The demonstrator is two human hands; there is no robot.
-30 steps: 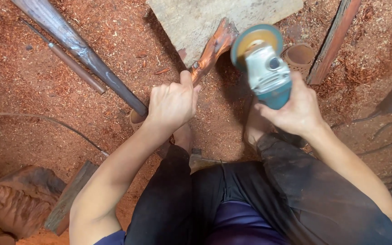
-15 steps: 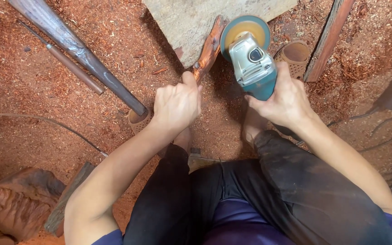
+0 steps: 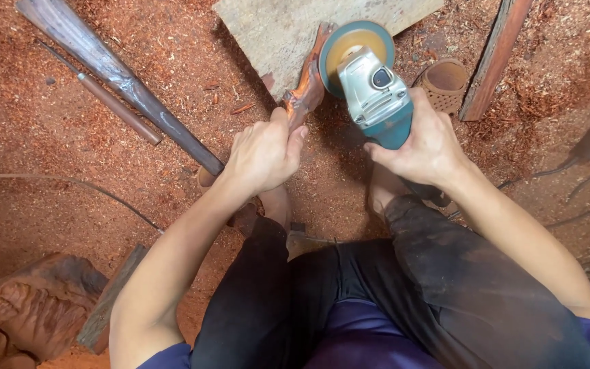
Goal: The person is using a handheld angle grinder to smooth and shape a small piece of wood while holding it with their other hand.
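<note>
So this looks like the shaping/sanding stage on a small carving. The left hand [image 3: 264, 156] has its grip wrapped tight around the lower end of a reddish wooden piece [image 3: 306, 85], fingers fully curled with the thumb up along it. The right hand [image 3: 426, 145] is clamped around the body of a teal and grey angle grinder [image 3: 370, 89], no gap in that grip either. The grinder's disc [image 3: 349, 48] sits right beside the upper part of the wood, top centre of the frame. I can't tell for sure if it's actually touching or just a hair off.

The wooden piece sits just above centre, its top end against the edge of a pale flat slab [image 3: 288, 31] at the top of the frame. Its long axis runs steeply from the left fist up and slightly to the right, top end pointing toward the slab. The grinder's body runs from the right hand up and to the left, so the two meet at an angle near the top.

My guess for the next move: keep the wood locked still and bring the disc onto it lightly, since the fingers are near the wheel. Red sawdust covers the floor [image 3: 49, 205] everywhere.
</note>
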